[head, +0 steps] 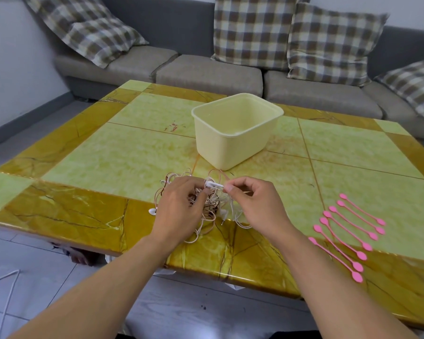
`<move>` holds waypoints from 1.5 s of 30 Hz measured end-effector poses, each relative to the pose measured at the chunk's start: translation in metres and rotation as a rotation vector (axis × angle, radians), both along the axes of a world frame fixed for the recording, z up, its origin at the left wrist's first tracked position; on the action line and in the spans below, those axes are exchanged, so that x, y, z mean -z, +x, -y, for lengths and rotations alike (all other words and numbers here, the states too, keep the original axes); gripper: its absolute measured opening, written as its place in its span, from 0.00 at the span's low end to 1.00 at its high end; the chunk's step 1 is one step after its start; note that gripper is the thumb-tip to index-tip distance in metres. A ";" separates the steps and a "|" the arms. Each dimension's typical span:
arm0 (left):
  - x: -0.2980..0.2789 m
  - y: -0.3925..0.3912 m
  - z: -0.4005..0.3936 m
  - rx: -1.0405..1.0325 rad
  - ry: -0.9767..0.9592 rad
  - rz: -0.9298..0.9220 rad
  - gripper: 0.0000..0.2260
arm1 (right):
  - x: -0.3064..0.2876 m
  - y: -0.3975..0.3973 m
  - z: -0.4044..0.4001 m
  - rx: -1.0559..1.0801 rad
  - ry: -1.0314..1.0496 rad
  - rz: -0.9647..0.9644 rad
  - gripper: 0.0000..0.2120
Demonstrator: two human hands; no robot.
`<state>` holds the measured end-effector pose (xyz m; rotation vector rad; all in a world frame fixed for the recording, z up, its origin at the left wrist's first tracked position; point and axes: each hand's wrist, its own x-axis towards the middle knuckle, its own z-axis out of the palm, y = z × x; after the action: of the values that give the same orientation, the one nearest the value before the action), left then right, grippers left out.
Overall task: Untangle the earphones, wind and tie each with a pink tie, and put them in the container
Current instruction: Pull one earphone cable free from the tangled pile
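White and pinkish earphones (206,206) lie tangled near the table's (83,216) front edge, before the cream container (233,140). The left hand (181,206) and right hand (250,199), fingers curled, pinch a white inline piece (214,184) between them. Pink ties (348,236) lie in a row to the right.

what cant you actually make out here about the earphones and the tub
Head view only:
- How many earphones are in the tangle: the cords overlap and both hands, left hand and right hand, cover part of it.
- The container floor: its near wall hides most of the inside.
- The small plug: too small for detail.
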<state>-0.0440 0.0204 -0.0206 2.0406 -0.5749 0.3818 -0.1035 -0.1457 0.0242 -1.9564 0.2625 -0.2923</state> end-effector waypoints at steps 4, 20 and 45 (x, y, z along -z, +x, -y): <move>-0.005 -0.002 0.000 0.009 -0.040 -0.057 0.03 | 0.003 -0.003 -0.002 -0.032 -0.172 0.003 0.04; 0.000 0.009 -0.008 -0.072 0.157 -0.149 0.16 | -0.003 0.007 0.013 0.235 0.434 0.018 0.07; -0.002 0.010 -0.008 -0.086 0.134 -0.185 0.11 | 0.001 0.011 0.030 0.310 0.483 -0.058 0.06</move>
<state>-0.0339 0.0288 -0.0184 2.2062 -0.4102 0.2063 -0.0929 -0.1754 0.0230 -1.4453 0.6179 -0.3375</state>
